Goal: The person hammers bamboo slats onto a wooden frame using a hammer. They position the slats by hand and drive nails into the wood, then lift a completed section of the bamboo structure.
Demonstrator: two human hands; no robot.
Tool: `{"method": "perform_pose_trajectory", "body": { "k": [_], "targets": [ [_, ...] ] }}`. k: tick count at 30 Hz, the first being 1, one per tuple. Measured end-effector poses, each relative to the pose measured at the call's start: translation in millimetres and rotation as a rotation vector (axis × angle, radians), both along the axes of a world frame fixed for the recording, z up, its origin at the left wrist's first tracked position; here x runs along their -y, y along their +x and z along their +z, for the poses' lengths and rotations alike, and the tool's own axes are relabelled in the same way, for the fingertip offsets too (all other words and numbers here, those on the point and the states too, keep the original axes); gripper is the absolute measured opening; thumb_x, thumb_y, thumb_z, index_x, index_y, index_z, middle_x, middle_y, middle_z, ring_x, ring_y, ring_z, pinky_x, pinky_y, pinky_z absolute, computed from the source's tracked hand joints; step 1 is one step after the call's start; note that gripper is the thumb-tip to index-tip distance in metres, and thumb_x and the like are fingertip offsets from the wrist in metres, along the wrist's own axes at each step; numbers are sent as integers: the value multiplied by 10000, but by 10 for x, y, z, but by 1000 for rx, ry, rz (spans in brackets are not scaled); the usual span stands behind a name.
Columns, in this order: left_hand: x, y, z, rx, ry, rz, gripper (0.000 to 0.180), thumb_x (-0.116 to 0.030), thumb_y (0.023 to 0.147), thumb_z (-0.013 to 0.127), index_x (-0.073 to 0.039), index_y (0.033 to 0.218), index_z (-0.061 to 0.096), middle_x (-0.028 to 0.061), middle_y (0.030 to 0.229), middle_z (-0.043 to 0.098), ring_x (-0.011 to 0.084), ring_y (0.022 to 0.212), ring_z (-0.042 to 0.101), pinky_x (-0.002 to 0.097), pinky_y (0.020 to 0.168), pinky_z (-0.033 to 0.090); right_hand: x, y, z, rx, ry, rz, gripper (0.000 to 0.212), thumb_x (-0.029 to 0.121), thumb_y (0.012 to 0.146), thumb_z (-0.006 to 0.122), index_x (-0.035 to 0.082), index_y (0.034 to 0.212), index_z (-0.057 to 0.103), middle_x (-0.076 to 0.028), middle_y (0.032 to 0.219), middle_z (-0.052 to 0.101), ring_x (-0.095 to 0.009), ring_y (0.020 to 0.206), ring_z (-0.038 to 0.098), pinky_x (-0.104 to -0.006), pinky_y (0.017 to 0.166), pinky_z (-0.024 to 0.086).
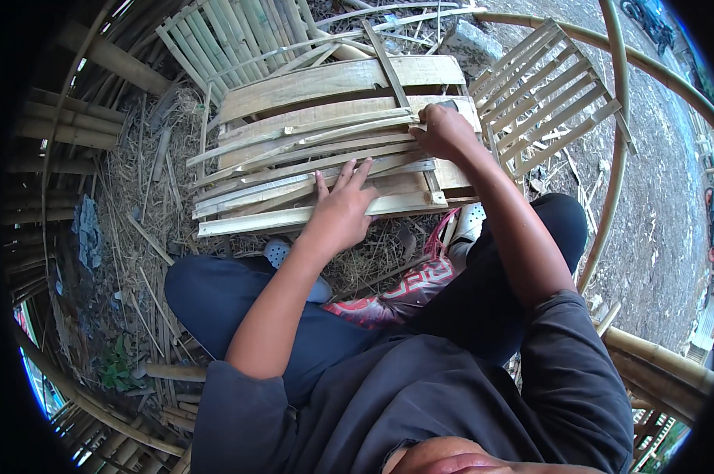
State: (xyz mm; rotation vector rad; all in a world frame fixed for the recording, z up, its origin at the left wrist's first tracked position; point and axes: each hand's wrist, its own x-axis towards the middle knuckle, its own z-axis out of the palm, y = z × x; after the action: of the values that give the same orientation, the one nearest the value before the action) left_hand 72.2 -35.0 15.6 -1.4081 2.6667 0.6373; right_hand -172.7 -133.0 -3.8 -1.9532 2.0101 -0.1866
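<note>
Several long, pale bamboo strips (254,189) lie side by side across a low wooden plank table (333,79) before me. My left hand (341,207) rests on the nearer strips with its fingers spread, holding nothing. At the strips' right ends, my right hand (445,133) is closed; a small dark-grey piece (449,104) shows just beyond its knuckles, but I cannot make out what it is. A narrow crosspiece (385,65) runs from the far edge toward my right hand. Near the front right corner, a short crosspiece (434,183) meets the strips' ends.
A slatted bamboo panel (535,87) leans at the table's right, and another bamboo rack (238,39) stands behind. A curved bamboo pole (619,150) rises at the right. Dry shavings (148,182) cover the ground at left. A patterned red cloth (408,292) lies between my legs.
</note>
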Motion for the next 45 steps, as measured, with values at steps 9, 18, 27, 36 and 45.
{"method": "perform_pose_trajectory", "body": {
  "k": [9, 18, 27, 36, 45],
  "targets": [
    [122, 40, -144, -98, -92, 32, 407, -47, 857, 693, -75, 1255, 612, 143, 1588, 409, 330, 1520, 322, 706, 1190, 240, -295, -402, 308, -43, 167, -54, 323, 366, 922, 714, 47, 911, 768, -202, 860, 739, -371, 844, 728, -457, 776, 560],
    [195, -50, -104, -226, -47, -4, 421, -165, 844, 771, -78, 1230, 628, 145, 1511, 496, 328, 1493, 369, 662, 1205, 250, -371, -495, 462, 108, 701, 99, 509, 478, 915, 737, -23, 833, 750, -95, 680, 733, -184, 587, 707, -357, 590, 562],
    [257, -144, -151, -342, -77, -15, 396, -57, 923, 654, -60, 1318, 623, 96, 1462, 551, 309, 1456, 430, 659, 1175, 303, -341, -600, 320, 287, 692, 289, 323, 289, 961, 683, -17, 856, 692, -99, 693, 705, -196, 607, 686, -359, 577, 541],
    [311, -110, -144, -363, -79, -31, 363, -83, 944, 641, -31, 1303, 625, 117, 1411, 574, 320, 1408, 476, 661, 1134, 371, -336, -779, 323, 246, 762, 277, 216, 185, 923, 693, -6, 998, 758, -103, 761, 754, -192, 647, 726, -338, 614, 567],
    [297, -106, -140, -376, -88, -20, 368, -85, 930, 661, -41, 1293, 632, 102, 1398, 585, 321, 1400, 481, 639, 1134, 382, -421, -671, 266, 202, 812, 261, 259, 267, 881, 755, 18, 948, 782, -83, 731, 753, -180, 624, 721, -338, 594, 560]
  ]
}}
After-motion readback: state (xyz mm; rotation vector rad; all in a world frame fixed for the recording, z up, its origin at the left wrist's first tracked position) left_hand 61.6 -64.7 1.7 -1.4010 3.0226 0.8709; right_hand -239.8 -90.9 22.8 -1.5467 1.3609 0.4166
